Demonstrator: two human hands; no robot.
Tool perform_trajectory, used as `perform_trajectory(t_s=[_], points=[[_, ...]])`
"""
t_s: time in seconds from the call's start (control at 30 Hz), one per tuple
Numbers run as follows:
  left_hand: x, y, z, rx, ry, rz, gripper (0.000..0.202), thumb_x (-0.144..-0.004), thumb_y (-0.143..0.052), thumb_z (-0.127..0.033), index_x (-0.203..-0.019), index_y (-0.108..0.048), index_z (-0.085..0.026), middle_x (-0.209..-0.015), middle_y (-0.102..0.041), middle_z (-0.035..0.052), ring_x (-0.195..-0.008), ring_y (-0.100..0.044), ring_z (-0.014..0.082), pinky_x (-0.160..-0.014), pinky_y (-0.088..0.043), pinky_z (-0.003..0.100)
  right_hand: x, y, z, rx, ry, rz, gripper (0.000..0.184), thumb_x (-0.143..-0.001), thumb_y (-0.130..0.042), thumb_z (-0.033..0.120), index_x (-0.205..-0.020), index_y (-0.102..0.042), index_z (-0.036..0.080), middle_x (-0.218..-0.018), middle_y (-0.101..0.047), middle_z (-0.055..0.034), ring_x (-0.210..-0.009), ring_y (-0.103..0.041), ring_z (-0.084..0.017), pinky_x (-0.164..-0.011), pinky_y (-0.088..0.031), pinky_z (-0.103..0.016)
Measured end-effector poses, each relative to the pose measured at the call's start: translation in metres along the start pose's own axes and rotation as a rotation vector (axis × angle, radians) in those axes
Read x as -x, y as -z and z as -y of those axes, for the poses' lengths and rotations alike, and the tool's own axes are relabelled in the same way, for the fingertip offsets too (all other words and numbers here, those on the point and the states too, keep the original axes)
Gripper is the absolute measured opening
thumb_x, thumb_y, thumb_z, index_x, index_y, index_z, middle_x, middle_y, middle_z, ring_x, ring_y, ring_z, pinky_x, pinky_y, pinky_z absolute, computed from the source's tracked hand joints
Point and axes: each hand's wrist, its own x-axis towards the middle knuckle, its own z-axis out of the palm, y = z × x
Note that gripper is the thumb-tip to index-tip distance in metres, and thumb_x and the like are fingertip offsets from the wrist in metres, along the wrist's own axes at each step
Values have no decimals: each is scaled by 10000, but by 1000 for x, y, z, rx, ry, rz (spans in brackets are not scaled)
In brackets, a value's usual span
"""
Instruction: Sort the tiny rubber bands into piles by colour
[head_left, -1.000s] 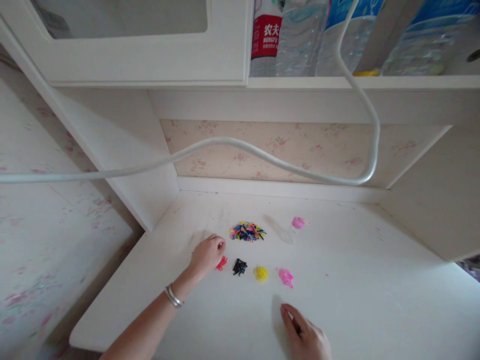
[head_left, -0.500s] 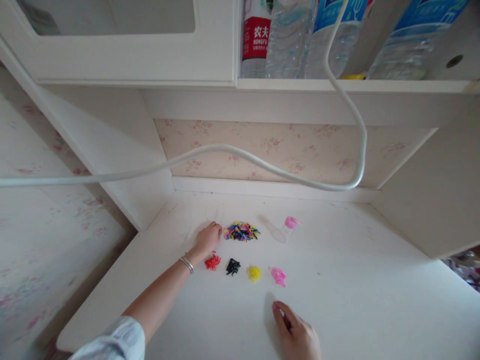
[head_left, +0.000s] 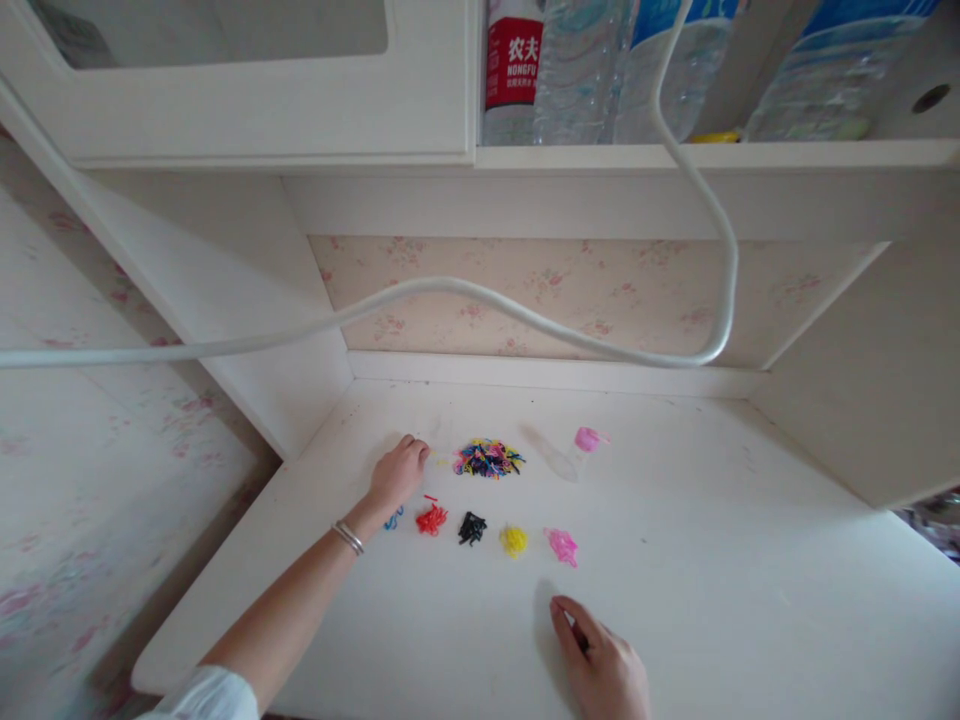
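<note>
A mixed heap of small coloured rubber bands (head_left: 489,459) lies towards the back of the white table. Just left of it, my left hand (head_left: 399,474) is closed in a pinch; what its fingertips hold, if anything, is too small to make out. Under its wrist a few blue bands (head_left: 394,517) show, partly covered. In a row follow little piles of red bands (head_left: 432,519), black bands (head_left: 472,528), yellow bands (head_left: 514,541) and pink bands (head_left: 562,546). Nearest the pink pile, my right hand (head_left: 601,655) rests with its fingers curled closed, nothing visible in them.
A small clear container with a pink lid (head_left: 587,439) stands behind the piles, right of the heap. A white cable (head_left: 525,315) hangs across the view. Above the table, water bottles (head_left: 514,75) stand on a shelf (head_left: 600,157). Cabinet sides flank the table.
My left hand has moved left, away from the mixed heap, and the blue bands now show beneath its wrist. My right hand stays almost in place. The view has shifted slightly.
</note>
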Motion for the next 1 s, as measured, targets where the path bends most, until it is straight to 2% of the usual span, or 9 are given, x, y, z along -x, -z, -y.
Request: perform_trajectory(t_s=[0.17,0.33,0.43,0.6,0.8,1.0], points=[[6,10,-11,31,-36,-27,278,-948,-365,-297,-952,-626,-204,-1031,-593,35,-869,-592,127,-764,-410,226,2,2,4,-3,3,-11,418,-870,-335,534,-940,-696,335,-838,-740,4,-678,-683,-156,-560,-463,-179],[42,14,-49,102,-187,-57,272,-951,-358,-318,-967,-619,-241,-1014,-606,-1,-859,-601,108,-759,-419,208,3,4,7,-11,15,-3,447,-884,-316,535,-952,-695,308,-831,-738,-14,-667,-676,-152,-578,-460,-179],[73,7,-79,113,-273,-84,291,-955,-343,-317,-934,-626,-252,-963,-621,-3,-803,-612,112,-700,-423,217,4,5,8,-19,29,-4,446,-901,-306,514,-972,-690,298,-826,-737,-13,-661,-672,-146,-598,-460,-178],[106,-18,-111,80,-278,-86,270,-948,-359,-265,-917,-627,-257,-851,-625,-2,-712,-612,115,-560,-379,221,5,4,7,-27,62,-16,424,-908,-320,494,-966,-690,295,-814,-736,-8,-648,-669,-138,-570,-452,-172],[116,-43,-118,48,-268,-51,210,-924,-415,-229,-885,-621,-245,-839,-634,-8,-648,-616,110,-497,-344,223,5,2,5,-8,66,-16,402,-912,-329,477,-969,-686,302,-834,-735,-3,-663,-671,-139,-586,-454,-179],[118,-42,-115,71,-286,-41,219,-928,-409,-235,-885,-624,-248,-853,-639,-10,-682,-635,115,-513,-374,212,5,2,4,-22,50,5,388,-913,-333,479,-972,-678,312,-836,-731,5,-679,-669,-136,-594,-449,-177]])
